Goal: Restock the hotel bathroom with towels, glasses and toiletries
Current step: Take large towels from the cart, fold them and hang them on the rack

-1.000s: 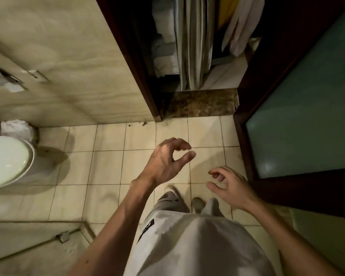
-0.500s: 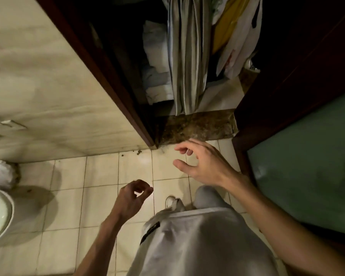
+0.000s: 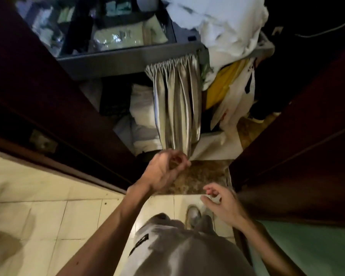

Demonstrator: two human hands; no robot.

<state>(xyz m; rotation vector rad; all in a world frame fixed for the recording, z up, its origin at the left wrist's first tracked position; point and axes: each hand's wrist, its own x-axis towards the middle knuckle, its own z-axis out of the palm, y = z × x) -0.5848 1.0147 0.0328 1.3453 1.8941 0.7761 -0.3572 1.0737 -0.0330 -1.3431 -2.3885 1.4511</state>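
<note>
L hand [image 3: 165, 169] & R hand [image 3: 222, 205] loosely curled, empty, L nr curtain [image 3: 176, 104].

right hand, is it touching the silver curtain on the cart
No, the right hand hangs empty, fingers loosely curled, above the floor tiles, apart from the silver curtain.

L hand [image 3: 163, 169] sitting out ahead of torso, arm stretching fwd from lower left, fingers loosely curling toward thumb, holding nothing, slightly blurry. R hand [image 3: 222, 205] hanging closer to body, forearm angling in from right, fingers loosely curling, empty.
</note>
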